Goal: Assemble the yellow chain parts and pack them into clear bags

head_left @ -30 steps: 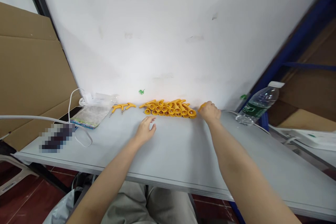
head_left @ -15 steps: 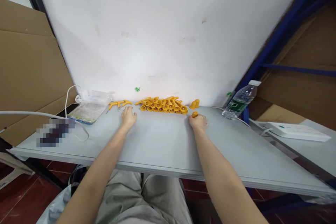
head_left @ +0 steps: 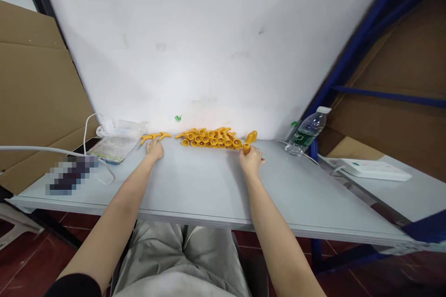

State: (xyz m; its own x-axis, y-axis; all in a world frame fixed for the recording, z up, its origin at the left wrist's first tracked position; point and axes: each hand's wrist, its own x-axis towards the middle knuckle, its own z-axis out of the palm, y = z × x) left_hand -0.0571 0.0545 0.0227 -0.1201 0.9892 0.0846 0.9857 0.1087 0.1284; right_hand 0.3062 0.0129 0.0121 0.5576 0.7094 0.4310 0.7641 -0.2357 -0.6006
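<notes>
My left hand (head_left: 155, 150) is at the left of the table, its fingers closing around the screw end of a yellow branch-shaped piece (head_left: 162, 135). Another such piece (head_left: 148, 137) lies beside it, with a metal screw sticking out. My right hand (head_left: 251, 161) is closed around a small yellow cap (head_left: 246, 148), held upright just right of the pile. Between the hands, a stack of yellow branched pieces with cup-shaped ends (head_left: 209, 139) lies against the white wall, cups facing me. Behind my right hand stand more yellow caps (head_left: 251, 137).
A clear plastic bag (head_left: 116, 148) and a white cable (head_left: 42, 149) lie at left, near a cardboard sheet (head_left: 31, 93). At right are a water bottle (head_left: 308, 132), a blue metal frame (head_left: 334, 79) and a white power strip (head_left: 374, 170). The table's front edge (head_left: 195, 217) runs before my lap.
My left hand has moved left onto the branch-shaped piece, its fingers closing. My right hand, still holding the cap, has shifted slightly toward the stack. The view has turned a little right.
</notes>
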